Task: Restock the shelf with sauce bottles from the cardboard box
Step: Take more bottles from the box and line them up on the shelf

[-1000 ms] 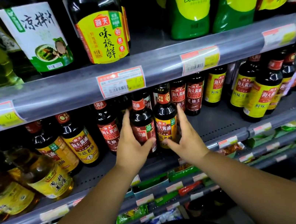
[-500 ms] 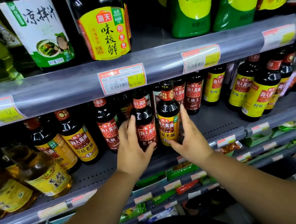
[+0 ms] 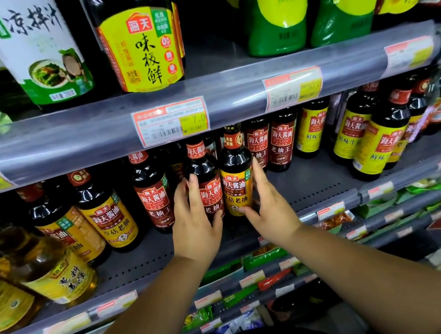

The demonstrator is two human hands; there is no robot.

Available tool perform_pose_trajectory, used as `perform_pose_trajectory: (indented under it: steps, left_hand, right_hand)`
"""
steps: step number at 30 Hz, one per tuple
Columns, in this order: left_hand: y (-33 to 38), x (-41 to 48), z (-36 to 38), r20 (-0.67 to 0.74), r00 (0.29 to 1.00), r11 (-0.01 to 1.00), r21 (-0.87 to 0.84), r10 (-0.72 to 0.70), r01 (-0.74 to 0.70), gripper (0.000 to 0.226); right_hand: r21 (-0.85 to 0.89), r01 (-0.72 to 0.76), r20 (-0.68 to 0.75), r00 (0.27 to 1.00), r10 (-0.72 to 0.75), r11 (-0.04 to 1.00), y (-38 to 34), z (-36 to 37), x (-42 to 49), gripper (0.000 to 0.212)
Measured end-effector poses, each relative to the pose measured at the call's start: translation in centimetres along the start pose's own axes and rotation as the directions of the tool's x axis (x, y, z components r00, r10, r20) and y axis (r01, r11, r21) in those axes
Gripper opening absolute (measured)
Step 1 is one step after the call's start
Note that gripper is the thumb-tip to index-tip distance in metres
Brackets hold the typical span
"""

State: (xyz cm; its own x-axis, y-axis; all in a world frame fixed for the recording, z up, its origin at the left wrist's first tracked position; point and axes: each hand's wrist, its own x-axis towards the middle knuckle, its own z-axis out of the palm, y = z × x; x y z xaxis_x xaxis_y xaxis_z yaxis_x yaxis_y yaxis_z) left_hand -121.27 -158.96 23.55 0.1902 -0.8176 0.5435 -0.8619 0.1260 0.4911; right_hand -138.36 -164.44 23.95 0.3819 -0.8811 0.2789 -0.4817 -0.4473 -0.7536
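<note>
Just below the 7.0 price tag [image 3: 171, 122], on the shelf [image 3: 316, 180], two upright bottles full of dark sauce stand touching. The left hand [image 3: 193, 223] clasps the red-labelled bottle [image 3: 208, 189], fingers up its left flank and thumb across the label's foot, while the right hand [image 3: 269, 211] clasps the yellow-labelled bottle [image 3: 237, 181] likewise from the right. Against a second ago, the pair sits slightly deeper under the tag, about level with the neighbour bottle [image 3: 153, 197] to their left, and both hands keep their hold.

one head-worn wide view
it looks forward and slightly down, close to the shelf [image 3: 311, 181], which runs just beyond the fingers [image 3: 193, 185].
</note>
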Motion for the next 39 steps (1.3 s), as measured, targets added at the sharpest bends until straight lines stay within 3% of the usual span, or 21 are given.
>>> perform_pose_trajectory:
  steps: [16,30,39]
  left_hand:
    - [-0.6,1.4,1.1,-0.02,0.998,0.997,0.049,-0.053,0.053,0.106]
    - [-0.8,2.1,1.6,-0.006,0.997,0.991,0.108,-0.075,0.075,0.106]
    - [-0.6,2.5,1.7,0.028,0.995,0.99,0.108,-0.1,0.096,0.111]
  right_hand:
    - [-0.037,0.097,0.005,0.995,-0.097,0.995,1.2,1.1,3.1,0.113]
    - [-0.223,0.327,-0.05,0.937,-0.346,0.918,2.9,2.2,4.0,0.114]
    - [-0.237,0.31,-0.032,0.945,-0.326,0.921,2.6,2.1,4.1,0.116]
